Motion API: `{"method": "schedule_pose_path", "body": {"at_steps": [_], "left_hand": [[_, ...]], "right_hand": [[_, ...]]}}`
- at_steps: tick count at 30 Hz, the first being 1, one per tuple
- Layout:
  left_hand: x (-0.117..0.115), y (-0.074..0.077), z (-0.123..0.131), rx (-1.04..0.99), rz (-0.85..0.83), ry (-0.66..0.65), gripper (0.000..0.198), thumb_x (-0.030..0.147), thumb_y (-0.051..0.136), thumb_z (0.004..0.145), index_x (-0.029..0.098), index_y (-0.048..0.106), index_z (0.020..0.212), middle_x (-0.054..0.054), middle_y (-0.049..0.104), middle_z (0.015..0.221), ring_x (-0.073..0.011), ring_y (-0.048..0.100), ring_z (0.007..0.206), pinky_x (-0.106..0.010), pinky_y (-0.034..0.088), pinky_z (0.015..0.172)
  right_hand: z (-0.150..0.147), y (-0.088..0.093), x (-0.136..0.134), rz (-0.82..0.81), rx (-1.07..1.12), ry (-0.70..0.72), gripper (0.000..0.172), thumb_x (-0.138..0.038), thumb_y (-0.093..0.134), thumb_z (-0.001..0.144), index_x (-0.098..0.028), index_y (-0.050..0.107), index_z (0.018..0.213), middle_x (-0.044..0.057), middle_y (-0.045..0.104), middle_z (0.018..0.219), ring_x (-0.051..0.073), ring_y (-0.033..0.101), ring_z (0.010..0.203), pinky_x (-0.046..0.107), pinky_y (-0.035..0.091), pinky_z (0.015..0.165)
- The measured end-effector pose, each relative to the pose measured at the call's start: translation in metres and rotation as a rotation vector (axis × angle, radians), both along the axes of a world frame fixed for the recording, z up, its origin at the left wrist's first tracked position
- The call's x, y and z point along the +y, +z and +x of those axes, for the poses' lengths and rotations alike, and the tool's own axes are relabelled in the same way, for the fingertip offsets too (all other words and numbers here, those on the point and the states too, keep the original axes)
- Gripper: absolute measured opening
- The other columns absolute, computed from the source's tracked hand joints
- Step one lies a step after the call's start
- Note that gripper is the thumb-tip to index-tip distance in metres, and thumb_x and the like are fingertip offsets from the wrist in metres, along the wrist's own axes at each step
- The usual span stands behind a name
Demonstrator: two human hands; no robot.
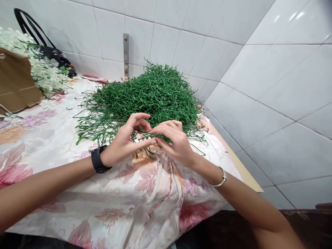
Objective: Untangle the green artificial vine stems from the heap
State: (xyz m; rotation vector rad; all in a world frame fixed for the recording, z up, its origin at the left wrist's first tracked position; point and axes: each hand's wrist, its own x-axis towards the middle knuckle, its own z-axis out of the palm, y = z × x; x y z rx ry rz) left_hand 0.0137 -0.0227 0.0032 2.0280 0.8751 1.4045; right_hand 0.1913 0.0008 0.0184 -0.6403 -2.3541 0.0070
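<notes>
In the head view a big heap of thin green artificial stems (155, 93) lies on a floral tablecloth (116, 193). My left hand (131, 136), with a black band on its wrist, curves in front of the heap, its thumb and fingers closing round a few green stems. Fingertips touching it, my right hand (175, 140) pinches the same small bunch of stems from the other side. A silver bangle circles that wrist. Parts of the held stems are hidden behind my fingers, and their loose ends hang below my left hand.
White artificial flowers (48, 71) stand at the far left beside a brown cardboard box (18, 81). Behind them is a dark bag with black handles (33, 26). A metal strip (126, 55) is fixed to the tiled wall (171, 38). Another tiled wall (280, 100) borders the right side.
</notes>
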Motion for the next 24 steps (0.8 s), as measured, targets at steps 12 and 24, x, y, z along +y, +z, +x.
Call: {"method": "schedule_pose_path", "body": {"at_steps": [12, 24], "left_hand": [[-0.0019, 0.0026, -0.0035, 0.175, -0.074, 0.001, 0.037, 0.027, 0.057, 0.078, 0.017, 0.043, 0.11, -0.004, 0.057, 0.09, -0.0144, 0.054, 0.086, -0.029, 0.043, 0.078], [-0.0045, 0.0095, -0.0068, 0.382, -0.082, -0.018, 0.023, 0.035, 0.041, 0.086, 0.02, 0.051, 0.1, -0.004, 0.055, 0.095, -0.0161, 0.049, 0.089, -0.03, 0.039, 0.077]], "right_hand": [[0.0015, 0.0001, -0.0025, -0.069, 0.103, -0.05, 0.015, -0.018, 0.051, 0.081, -0.021, 0.043, 0.095, -0.001, 0.065, 0.083, 0.013, 0.058, 0.082, 0.032, 0.03, 0.083], [0.0074, 0.0066, 0.0025, -0.283, 0.152, 0.089, 0.025, -0.018, 0.05, 0.081, -0.023, 0.041, 0.104, 0.0, 0.062, 0.086, 0.014, 0.058, 0.088, 0.034, 0.036, 0.083]]}}
